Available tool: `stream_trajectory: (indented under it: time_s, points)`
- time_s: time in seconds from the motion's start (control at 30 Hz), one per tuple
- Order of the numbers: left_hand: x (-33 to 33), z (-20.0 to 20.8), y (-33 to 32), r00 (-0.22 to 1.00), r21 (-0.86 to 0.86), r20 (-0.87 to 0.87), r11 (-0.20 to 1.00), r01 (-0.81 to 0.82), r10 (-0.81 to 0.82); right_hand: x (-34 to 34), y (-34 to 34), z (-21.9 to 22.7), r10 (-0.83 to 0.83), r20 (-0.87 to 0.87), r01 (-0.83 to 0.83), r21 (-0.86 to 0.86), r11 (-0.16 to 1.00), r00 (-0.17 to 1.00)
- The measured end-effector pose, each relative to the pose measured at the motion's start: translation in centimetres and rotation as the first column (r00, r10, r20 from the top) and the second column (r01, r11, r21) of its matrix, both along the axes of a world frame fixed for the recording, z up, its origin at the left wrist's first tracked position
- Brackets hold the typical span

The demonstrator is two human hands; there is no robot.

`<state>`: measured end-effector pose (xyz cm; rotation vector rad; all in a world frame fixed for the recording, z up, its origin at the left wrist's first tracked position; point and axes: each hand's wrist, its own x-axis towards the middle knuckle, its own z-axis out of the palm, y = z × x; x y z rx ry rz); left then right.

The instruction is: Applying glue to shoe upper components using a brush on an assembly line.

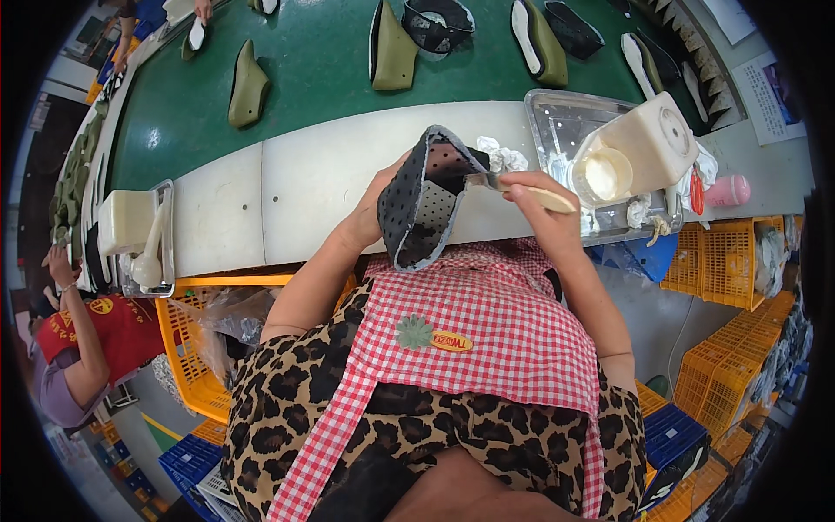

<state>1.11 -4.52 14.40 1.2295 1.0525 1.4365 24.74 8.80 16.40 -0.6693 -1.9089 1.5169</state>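
My left hand (367,207) grips the side of a black dotted shoe upper (402,207), holding it up over the near edge of the white worktop. The upper's opening faces up and its pale perforated lining shows inside; some of my left fingers are hidden behind it. In my right hand (548,219) is a flat brush (555,201) with a pale wooden handle. Its metal band and tip reach the rim of the upper's opening; the bristles are hard to make out. To the right, a cut-open white plastic jug (661,130) with whitish contents leans in a metal tray (557,101).
Green shoe lasts (250,87) and more black uppers (574,28) lie on the green belt (313,78) beyond the worktop. Crumpled white tissue (502,157) sits near the tray. At left are another white container (126,217) and a co-worker (78,348). Orange crates (713,261) stand at right.
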Motion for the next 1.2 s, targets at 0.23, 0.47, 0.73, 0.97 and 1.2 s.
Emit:
stream_trajectory:
  time_s: [0.23, 0.47, 0.73, 0.97, 1.2]
  points:
    - [1.8, 0.4, 0.4, 0.978, -0.034, 0.207, 0.999, -0.003, 0.01, -1.0, -0.9, -2.1, 0.104, 0.078, -0.122, 0.295, 0.947, 0.992]
    - [0.2, -0.7, 0.1, 0.99, -0.017, 0.137, 1.0, 0.017, -0.015, -0.4, -1.0, -0.9, 0.287, 0.143, -0.279, -0.076, 0.957, 0.947]
    - [-4.6, 0.5, 1.1, 0.974, -0.144, -0.218, 0.985, -0.098, 0.065, 2.3, -0.5, 4.8, 0.117, -0.095, -0.111, 0.069, 0.991, 0.989]
    - [-4.9, 3.1, 0.8, 0.932, -0.402, -0.223, 0.898, 0.179, -0.285, -2.3, -0.1, 9.8, 0.147, -0.194, 0.075, 0.814, 0.577, 0.97]
    - [-3.4, 3.6, 1.6, 0.893, -0.358, -0.359, 0.924, 0.137, -0.271, -4.2, 0.2, 9.9, 0.207, -0.029, -0.042, 0.942, 0.333, 0.978]
